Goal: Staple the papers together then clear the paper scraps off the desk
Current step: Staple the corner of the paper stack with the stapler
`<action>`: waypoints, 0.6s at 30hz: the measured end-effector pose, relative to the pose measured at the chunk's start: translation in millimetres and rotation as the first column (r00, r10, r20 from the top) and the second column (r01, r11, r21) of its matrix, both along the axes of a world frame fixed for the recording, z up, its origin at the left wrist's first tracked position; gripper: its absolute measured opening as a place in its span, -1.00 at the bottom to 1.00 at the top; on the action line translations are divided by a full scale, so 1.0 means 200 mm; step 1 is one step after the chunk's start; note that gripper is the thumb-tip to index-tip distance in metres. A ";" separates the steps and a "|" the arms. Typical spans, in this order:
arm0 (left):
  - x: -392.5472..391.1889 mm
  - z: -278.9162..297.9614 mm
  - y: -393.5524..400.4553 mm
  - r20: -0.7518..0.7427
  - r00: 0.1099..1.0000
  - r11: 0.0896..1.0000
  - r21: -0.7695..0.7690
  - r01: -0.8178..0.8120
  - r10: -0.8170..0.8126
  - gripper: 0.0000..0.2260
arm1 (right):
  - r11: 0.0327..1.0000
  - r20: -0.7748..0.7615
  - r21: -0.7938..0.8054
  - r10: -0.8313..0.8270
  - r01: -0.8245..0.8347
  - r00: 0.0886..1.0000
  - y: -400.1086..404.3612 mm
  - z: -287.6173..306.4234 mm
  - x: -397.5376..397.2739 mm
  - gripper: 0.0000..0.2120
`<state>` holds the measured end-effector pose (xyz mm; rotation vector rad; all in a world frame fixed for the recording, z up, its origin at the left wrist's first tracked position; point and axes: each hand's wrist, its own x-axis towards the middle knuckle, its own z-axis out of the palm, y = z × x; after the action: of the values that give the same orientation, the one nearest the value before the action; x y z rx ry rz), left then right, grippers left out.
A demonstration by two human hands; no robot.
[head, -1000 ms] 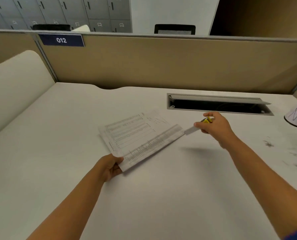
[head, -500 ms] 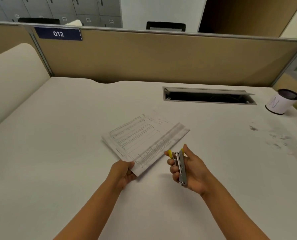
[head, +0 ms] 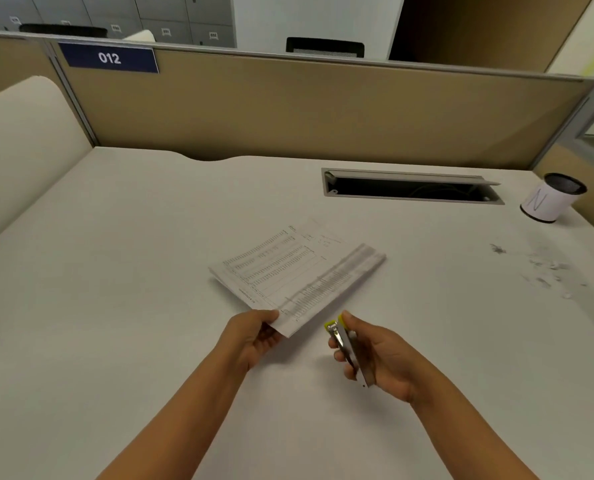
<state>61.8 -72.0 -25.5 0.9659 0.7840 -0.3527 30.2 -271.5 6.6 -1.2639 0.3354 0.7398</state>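
The papers (head: pixel 297 271) lie mid-desk, their near corner pinched by the left hand (head: pixel 254 336); nothing shows a staple in them yet. The right hand (head: pixel 375 355), at four o'clock, grasps the stapler (head: pixel 347 351). Scraps (head: pixel 565 282) at three o'clock remain uncleared.

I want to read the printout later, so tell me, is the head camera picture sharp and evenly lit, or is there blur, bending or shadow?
Head view: soft even light, no glare, faint shadows under the left hand and right hand; the print on the papers is too blurred to read; the stapler is slightly smeared; the divider wall bows from wide-angle distortion.
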 end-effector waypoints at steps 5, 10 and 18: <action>-0.03 0.01 -0.03 0.056 0.998 0.996 0.089 0.032 -0.037 -0.80 | 0.999 -0.090 -0.043 0.017 -0.021 0.996 0.06 -0.07 -0.09 -0.68; -0.05 0.03 -0.06 0.117 0.992 0.993 0.116 0.028 -0.041 -0.81 | 0.998 -0.080 -0.054 0.014 -0.019 0.997 0.15 -0.08 -0.09 -0.70; -0.09 0.07 -0.08 0.200 0.977 0.974 0.225 0.024 -0.070 -0.90 | 0.997 -0.046 -0.078 -0.002 -0.002 0.999 0.19 -0.07 -0.08 -0.69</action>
<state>44.6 -88.9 -10.6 1.2115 0.6186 -0.2036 13.4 -233.2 -6.4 -1.3219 0.4054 0.7633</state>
